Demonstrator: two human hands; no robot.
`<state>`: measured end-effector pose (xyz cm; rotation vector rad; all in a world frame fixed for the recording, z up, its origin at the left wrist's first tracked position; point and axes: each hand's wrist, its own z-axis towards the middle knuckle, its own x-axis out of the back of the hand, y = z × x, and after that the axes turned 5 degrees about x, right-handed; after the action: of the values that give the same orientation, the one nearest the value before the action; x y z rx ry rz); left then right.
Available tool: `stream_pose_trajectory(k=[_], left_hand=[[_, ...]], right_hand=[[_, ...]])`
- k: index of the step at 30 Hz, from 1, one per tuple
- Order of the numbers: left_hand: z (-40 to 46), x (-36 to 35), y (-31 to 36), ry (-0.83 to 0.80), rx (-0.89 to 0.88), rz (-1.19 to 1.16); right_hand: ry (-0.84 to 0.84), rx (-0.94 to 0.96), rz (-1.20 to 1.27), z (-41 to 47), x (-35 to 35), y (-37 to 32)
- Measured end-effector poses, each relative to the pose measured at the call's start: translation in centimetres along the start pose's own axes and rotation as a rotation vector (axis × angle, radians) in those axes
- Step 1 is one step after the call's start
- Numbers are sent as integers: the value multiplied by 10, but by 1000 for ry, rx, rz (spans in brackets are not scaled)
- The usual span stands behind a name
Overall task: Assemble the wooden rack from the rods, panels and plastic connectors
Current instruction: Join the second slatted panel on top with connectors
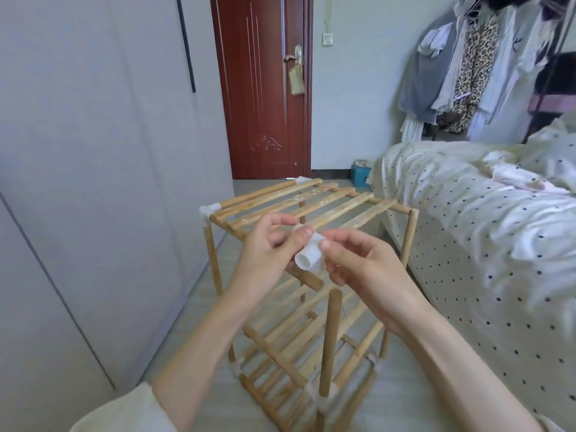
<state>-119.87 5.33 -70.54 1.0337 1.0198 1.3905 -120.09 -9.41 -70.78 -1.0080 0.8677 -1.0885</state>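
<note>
Both forearms reach forward; left hand (268, 244) and right hand (361, 260) pinch a white plastic connector (308, 259) (above the wooden rack (311, 207)).

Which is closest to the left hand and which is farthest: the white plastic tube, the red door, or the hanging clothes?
1. White plastic tube: pinched by the left hand, with the right hand on it too.
2. Red door: straight ahead, past the wooden rack.
3. Hanging clothes: far right corner, behind the bed.
</note>
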Motion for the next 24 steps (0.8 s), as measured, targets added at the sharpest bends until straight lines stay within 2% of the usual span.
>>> stream_pose_trajectory(k=[2, 6, 8, 11, 16, 21, 24], left_hand=[[5, -7, -5, -18, 50, -3], [8, -11, -6, -224, 123, -103], [7, -13, -4, -293, 82, 17], [7, -19, -3, -242, -29, 150], [6, -20, -6, -221, 35, 68], [3, -22, -10, -234, 33, 97], [1, -20, -11, -218, 19, 124]], right_hand=[[14, 17, -52, 0, 9, 2], [55, 23, -84, 2, 22, 4], [78, 10, -49, 3, 25, 5], [85, 1, 22, 3, 30, 8], [27, -17, 116, -3, 40, 11], [31, 0, -95, -8, 41, 14], [38, 80, -167, -8, 34, 15]])
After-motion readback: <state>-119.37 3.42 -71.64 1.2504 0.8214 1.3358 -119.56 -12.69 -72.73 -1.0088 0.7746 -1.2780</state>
